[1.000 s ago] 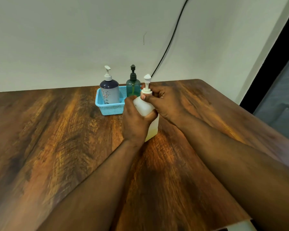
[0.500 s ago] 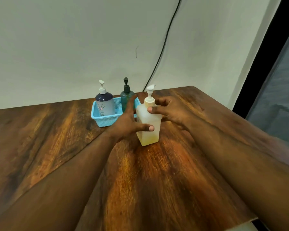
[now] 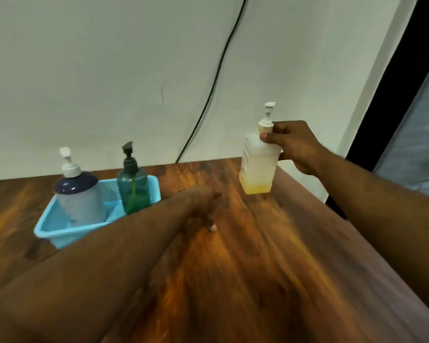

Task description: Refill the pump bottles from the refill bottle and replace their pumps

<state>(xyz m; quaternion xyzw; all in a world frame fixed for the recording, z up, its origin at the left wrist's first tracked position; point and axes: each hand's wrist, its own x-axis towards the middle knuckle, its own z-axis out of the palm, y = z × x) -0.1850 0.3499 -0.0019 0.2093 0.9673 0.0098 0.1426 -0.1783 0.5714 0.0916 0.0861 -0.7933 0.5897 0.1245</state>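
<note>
My right hand (image 3: 294, 147) grips a translucent white pump bottle (image 3: 258, 164) by its shoulder and collar and holds it in the air above the table's far right part. A little yellow liquid sits at its bottom and its white pump is on. My left hand (image 3: 201, 206) rests low over the table in the middle, blurred, holding nothing. A blue basket (image 3: 60, 230) at the left holds a grey bottle with a dark blue shoulder and white pump (image 3: 78, 194) and a green bottle with a dark pump (image 3: 134, 191).
The wooden table (image 3: 245, 280) runs to a right edge near my right arm. A pale wall stands behind, with a black cable (image 3: 216, 78) hanging down it. A dark gap and a grey curtain are at the far right.
My right hand has lifted the white pump bottle off the table and carried it to the right. My left hand has let go of it and dropped toward the table.
</note>
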